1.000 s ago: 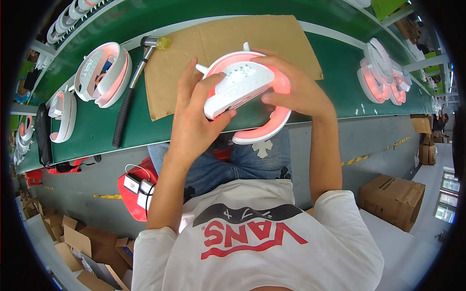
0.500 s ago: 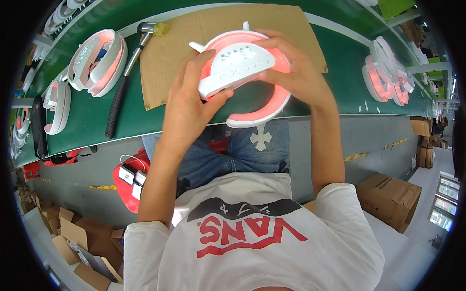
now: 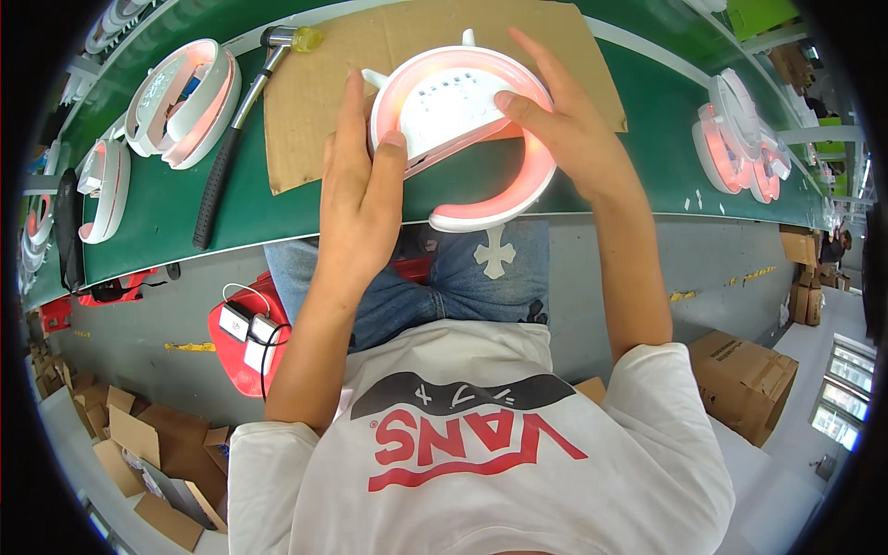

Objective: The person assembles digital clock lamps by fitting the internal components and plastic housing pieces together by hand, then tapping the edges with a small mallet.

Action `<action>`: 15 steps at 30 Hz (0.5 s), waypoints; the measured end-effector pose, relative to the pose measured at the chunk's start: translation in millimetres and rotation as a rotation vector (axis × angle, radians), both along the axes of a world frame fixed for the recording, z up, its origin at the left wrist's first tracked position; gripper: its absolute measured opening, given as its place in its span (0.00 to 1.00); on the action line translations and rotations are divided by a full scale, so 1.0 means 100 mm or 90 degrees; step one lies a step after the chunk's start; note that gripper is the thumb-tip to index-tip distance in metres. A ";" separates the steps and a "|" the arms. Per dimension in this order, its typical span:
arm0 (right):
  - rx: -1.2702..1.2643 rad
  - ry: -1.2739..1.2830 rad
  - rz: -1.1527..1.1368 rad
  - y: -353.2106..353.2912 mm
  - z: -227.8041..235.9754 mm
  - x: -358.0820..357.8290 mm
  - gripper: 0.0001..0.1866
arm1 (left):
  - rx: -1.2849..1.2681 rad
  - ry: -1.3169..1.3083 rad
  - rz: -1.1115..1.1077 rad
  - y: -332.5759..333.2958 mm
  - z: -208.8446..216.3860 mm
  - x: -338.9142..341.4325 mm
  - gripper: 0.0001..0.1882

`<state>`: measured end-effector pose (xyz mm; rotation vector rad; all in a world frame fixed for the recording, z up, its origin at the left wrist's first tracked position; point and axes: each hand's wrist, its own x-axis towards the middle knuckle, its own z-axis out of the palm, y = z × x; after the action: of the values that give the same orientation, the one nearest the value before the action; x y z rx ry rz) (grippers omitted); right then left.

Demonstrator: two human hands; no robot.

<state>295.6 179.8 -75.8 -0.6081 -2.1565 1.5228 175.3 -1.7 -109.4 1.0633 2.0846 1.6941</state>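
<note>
Curved white device held between both hands; left grip unclear.

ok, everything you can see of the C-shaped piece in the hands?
The C-shaped piece looks like plastic: white shell, pink band that seems to glow, two short white prongs on the far edge, and a white half-disc panel with small grey marks. Its gap is at the lower left. The left hand touches its left side; the right hand grips its right, thumb on the panel. It shows over the cardboard sheet and green table; whether it touches them can't be told.
</note>
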 end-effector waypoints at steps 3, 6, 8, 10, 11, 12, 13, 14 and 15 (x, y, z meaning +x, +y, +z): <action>-0.092 -0.038 0.004 0.00 0.07 -0.01 0.39 | 0.121 -0.124 0.041 0.10 -0.06 0.03 0.29; -0.199 0.125 -0.011 0.02 0.01 0.05 0.41 | 0.214 -0.110 0.017 0.22 0.28 0.09 0.30; -0.249 0.213 0.018 0.08 0.10 0.13 0.43 | 0.282 -0.107 -0.026 0.29 0.34 0.02 0.32; -0.246 0.244 0.021 0.12 0.12 0.17 0.45 | 0.415 -0.038 -0.144 0.34 0.35 -0.10 0.32; -0.284 0.244 0.043 0.13 0.10 0.19 0.45 | 0.433 -0.051 -0.199 0.34 0.38 -0.13 0.38; -0.322 0.243 0.066 0.13 0.10 0.20 0.46 | 0.365 0.179 -0.221 0.32 0.44 -0.24 0.41; -0.356 0.243 0.057 0.08 0.10 0.18 0.48 | 0.383 0.182 -0.260 0.31 0.47 -0.31 0.41; -0.348 0.245 0.057 0.09 0.10 0.20 0.48 | 0.400 0.186 -0.298 0.33 0.51 -0.36 0.41; -0.283 0.242 0.051 0.12 0.07 0.22 0.50 | 0.406 0.189 -0.298 0.33 0.55 -0.36 0.41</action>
<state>317.2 192.0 -68.9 -0.3290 -1.5860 1.9970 139.1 31.3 -54.0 1.9051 1.2572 2.0676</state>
